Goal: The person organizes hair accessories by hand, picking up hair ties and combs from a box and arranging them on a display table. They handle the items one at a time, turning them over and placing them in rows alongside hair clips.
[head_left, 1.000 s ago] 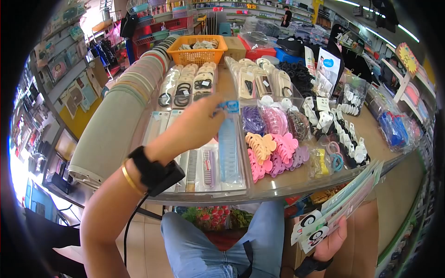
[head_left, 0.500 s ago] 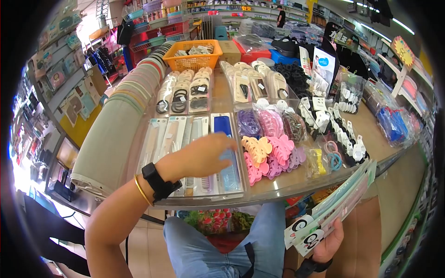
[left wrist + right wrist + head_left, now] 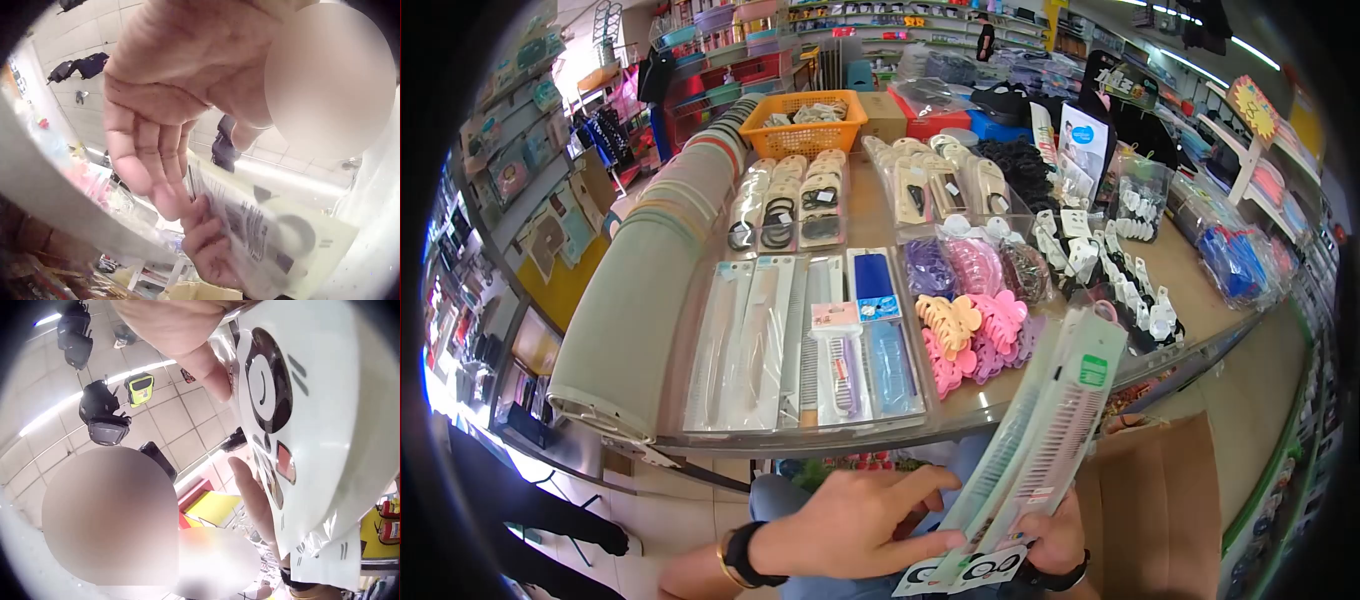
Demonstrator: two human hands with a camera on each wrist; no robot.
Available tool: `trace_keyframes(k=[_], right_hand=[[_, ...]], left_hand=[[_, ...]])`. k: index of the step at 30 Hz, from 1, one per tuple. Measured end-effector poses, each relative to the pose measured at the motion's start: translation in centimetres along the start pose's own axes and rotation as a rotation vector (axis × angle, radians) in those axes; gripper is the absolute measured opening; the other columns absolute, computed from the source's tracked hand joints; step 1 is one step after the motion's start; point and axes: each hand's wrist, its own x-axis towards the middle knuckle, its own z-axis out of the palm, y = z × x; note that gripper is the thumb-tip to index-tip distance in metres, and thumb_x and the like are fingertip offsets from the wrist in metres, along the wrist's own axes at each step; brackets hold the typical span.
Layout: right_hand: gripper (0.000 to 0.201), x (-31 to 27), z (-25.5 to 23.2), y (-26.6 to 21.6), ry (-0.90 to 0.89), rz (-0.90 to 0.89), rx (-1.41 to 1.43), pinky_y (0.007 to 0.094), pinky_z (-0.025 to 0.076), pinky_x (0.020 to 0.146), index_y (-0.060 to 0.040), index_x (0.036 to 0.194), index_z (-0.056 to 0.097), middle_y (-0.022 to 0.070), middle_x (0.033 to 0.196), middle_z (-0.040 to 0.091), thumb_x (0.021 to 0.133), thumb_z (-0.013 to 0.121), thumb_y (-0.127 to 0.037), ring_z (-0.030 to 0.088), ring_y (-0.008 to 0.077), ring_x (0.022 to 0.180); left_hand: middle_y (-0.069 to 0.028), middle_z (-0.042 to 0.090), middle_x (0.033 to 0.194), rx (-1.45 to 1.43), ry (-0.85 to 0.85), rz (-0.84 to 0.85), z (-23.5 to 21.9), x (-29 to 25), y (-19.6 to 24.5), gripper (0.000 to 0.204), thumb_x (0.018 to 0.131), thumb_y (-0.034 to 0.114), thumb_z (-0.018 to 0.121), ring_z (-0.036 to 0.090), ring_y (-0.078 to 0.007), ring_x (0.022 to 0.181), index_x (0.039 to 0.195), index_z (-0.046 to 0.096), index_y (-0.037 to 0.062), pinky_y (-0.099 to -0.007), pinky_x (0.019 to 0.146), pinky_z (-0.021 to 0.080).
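Note:
My right hand (image 3: 1055, 535) grips several packaged combs (image 3: 1050, 430) in pale green and clear sleeves, fanned and tilted in front of the table; panda faces mark their lower ends. Just left of them is my left hand (image 3: 850, 525), index finger stretched out and thumb right at the sleeves' lower edge. In the left wrist view, my left hand (image 3: 181, 81) has loosely bent fingers beside the sleeves (image 3: 269, 231). The right wrist view shows a panda print (image 3: 269, 381) up close. A blue packaged comb (image 3: 890, 365) lies on the table beside a purple-and-white one (image 3: 840, 375).
More packaged combs (image 3: 720, 340) lie in a tray at the table's front. Claw clips (image 3: 950, 325), hair ties (image 3: 780, 220) and an orange basket (image 3: 750, 125) stand around them. A rolled fabric (image 3: 620, 320) borders the left; a cardboard box (image 3: 1160, 500) is at lower right.
My left hand has let go of the blue-tagged comb on the tray and come down to the packs. My right hand has brought its packs left and turned them more upright.

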Motion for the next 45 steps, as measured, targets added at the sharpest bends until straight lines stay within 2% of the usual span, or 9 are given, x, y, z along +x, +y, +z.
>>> trace_keyframes(k=[2, 6, 11, 19, 25, 28, 34, 39, 45], right_hand=[[0.053, -0.2, 0.6, 0.5, -0.055, 0.083, 0.04, 0.0334, 0.047, 0.083, 0.0032, 0.116, 0.045, 0.0118, 0.106, 0.058, 0.068, 0.066, -0.003, 0.059, 0.021, 0.094], [0.053, -0.3, 1.3, 1.7, -0.014, 0.173, 0.044, 0.0331, 0.046, 0.085, 0.0021, 0.118, 0.043, 0.0112, 0.108, 0.057, 0.071, 0.065, -0.002, 0.057, 0.0198, 0.097], [0.053, -0.4, 1.3, 2.8, -0.034, 0.146, -0.034, 0.033, 0.046, 0.085, 0.0018, 0.119, 0.043, 0.011, 0.109, 0.057, 0.071, 0.066, -0.002, 0.057, 0.0195, 0.096], [0.051, -1.1, 0.8, 3.8, -0.003, 0.211, -0.013, 0.0327, 0.046, 0.084, 0.0024, 0.116, 0.045, 0.0107, 0.107, 0.058, 0.07, 0.068, -0.001, 0.057, 0.0191, 0.096], [0.059, -1.3, -0.4, 4.9, 0.049, 0.085, -0.025, 0.0358, 0.047, 0.083, 0.0043, 0.119, 0.042, 0.0131, 0.109, 0.057, 0.066, 0.066, -0.003, 0.059, 0.0243, 0.095], [0.047, -1.2, 0.1, 4.1, 0.104, 0.192, -0.062, 0.0252, 0.049, 0.05, -0.0008, 0.117, 0.04, 0.0108, 0.091, 0.056, 0.073, 0.055, 0.004, 0.059, 0.0174, 0.069], [0.048, -1.3, -0.3, 4.1, 0.149, 0.211, -0.073, 0.0296, 0.051, 0.061, -0.002, 0.12, 0.038, 0.0101, 0.097, 0.054, 0.075, 0.053, 0.004, 0.059, 0.0198, 0.078], [0.049, -1.6, -0.8, 4.4, 0.143, 0.246, -0.101, 0.0294, 0.051, 0.063, -0.0036, 0.121, 0.037, 0.0092, 0.098, 0.053, 0.076, 0.054, 0.004, 0.058, 0.0192, 0.079], [0.048, -1.7, -1.4, 5.0, 0.094, 0.281, -0.021, 0.0272, 0.049, 0.055, -0.0047, 0.118, 0.039, 0.0068, 0.092, 0.052, 0.074, 0.057, 0.004, 0.056, 0.0156, 0.07]], left_hand=[[-0.0104, 0.059, 0.065, -0.231, 0.128, 0.008, 2.2, -0.9, -1.8, 0.027, 0.082, 0.027, 0.061, 0.058, -0.0245, 0.051, 0.092, 0.054, 0.003, -0.0326, 0.047, 0.044], [-0.0128, 0.051, 0.055, -0.432, 0.125, -0.052, 4.6, -2.9, -3.4, 0.018, 0.082, 0.016, 0.061, 0.052, -0.02, 0.044, 0.081, 0.053, 0.0001, -0.0299, 0.043, 0.039], [-0.0086, 0.063, 0.067, -0.414, 0.148, -0.185, 6.4, -4.4, -4.3, 0.015, 0.083, 0.012, 0.061, 0.06, -0.0095, 0.057, 0.09, 0.059, -0.0003, -0.0218, 0.049, 0.043], [-0.0064, 0.064, 0.066, -0.527, 0.603, -0.153, 8.8, -5.5, -5.2, 0.012, 0.084, 0.01, 0.059, 0.06, -0.0081, 0.06, 0.078, 0.052, 0.0023, -0.0219, 0.053, 0.045], [-0.0036, 0.057, 0.058, -0.402, 0.669, -0.112, 6.4, -6.0, -5.5, 0.009, 0.083, 0.007, 0.06, 0.051, -0.0049, 0.051, 0.085, 0.053, 0.0016, -0.0225, 0.047, 0.041], [-0.003, 0.059, 0.061, -0.288, 0.827, -0.148, 2.6, -6.4, -5.6, 0.011, 0.082, 0.006, 0.06, 0.053, -0.0043, 0.053, 0.088, 0.053, 0.0013, -0.0196, 0.049, 0.041], [-0.0015, 0.057, 0.06, -0.361, 0.985, -0.336, -7.3, -5.7, -5.2, 0.024, 0.084, 0.007, 0.056, 0.049, -0.0017, 0.055, 0.106, 0.051, -0.0035, -0.0199, 0.047, 0.038], [-0.0041, 0.061, 0.066, 0.07, 0.926, -0.399, -11.0, -5.2, -7.8, 0.032, 0.084, 0.003, 0.053, 0.052, -0.0038, 0.055, 0.115, 0.049, -0.0028, -0.0196, 0.049, 0.04], [-0.0194, 0.053, 0.111, 0.766, 0.922, -0.344, -9.7, -4.8, -9.3, 0.043, 0.077, 0.002, 0.057, 0.052, -0.0335, 0.097, 0.119, 0.047, 0.0043, -0.0358, 0.082, 0.043]])
